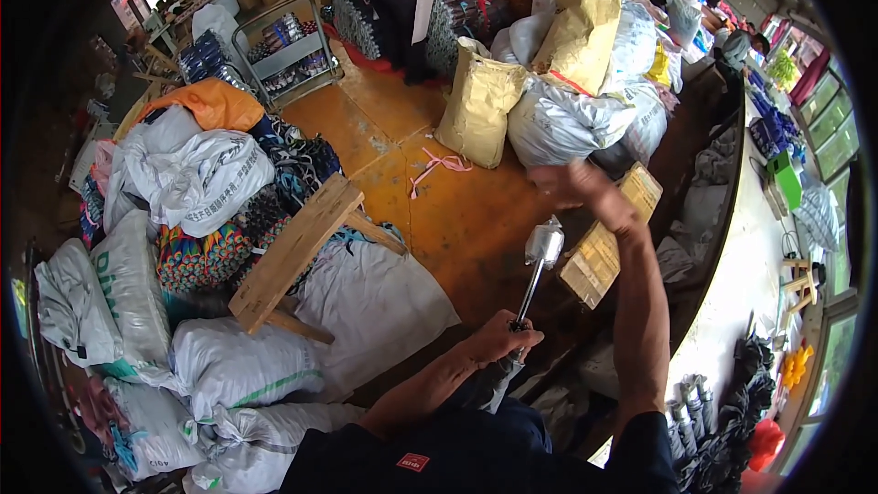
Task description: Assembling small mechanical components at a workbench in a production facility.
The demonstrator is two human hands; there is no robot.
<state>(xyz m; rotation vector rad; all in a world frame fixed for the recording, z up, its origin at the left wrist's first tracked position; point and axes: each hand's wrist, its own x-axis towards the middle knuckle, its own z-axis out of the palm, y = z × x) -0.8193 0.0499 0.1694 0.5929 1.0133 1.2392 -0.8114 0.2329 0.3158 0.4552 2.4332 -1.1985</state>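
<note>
An umbrella stands upright in front of my body, its thin metal shaft (530, 295) rising from dark folded cloth. At the shaft's top sits a pale handle (545, 242) in clear plastic wrap. My left hand (506, 337) is closed around the lower shaft, where the dark folds begin. Farther out, beyond the wrapped handle and apart from it, my right hand (590, 194) is raised with its fingers stretched to the left, blurred by motion. No object shows in it. Below the right hand is a wooden bench (590, 265), partly covered by my right forearm.
Another wooden bench (297, 252) stands at the left among white woven sacks (242, 361). Paper sacks (483, 105) and plastic bags fill the far right. A metal trolley (288, 59) stands far left. Black umbrellas (736, 402) lie on the white worktop (722, 311). Pink ribbon (442, 163) lies on the floor.
</note>
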